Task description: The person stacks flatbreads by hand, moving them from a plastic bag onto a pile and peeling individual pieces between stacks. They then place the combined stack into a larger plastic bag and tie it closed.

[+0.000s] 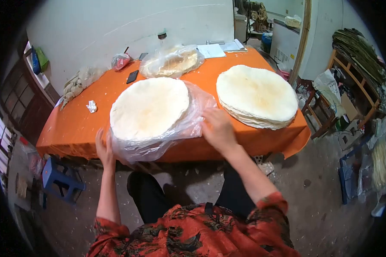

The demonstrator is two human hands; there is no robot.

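Observation:
Round white flatbreads (150, 107) lie on a clear plastic bag (197, 103) at the front of the orange table. At the bag's left edge is my left hand (104, 150), its fingers apart and upright beside the plastic. My right hand (219, 130) is at the bag's right edge with its fingers bent on the plastic; it is slightly blurred. To the right stands a taller stack of round flatbreads (257, 94), not touched by either hand. Behind the near flatbreads sits another clear bag (171, 62) with flatbread inside.
On the orange tablecloth (77, 128) are a crumpled tissue (91, 106), a black phone (132, 76), a small red bag (120, 61) and open papers (211, 51). A blue stool (62, 180) stands at the left, and a wooden chair (321, 111) at the right.

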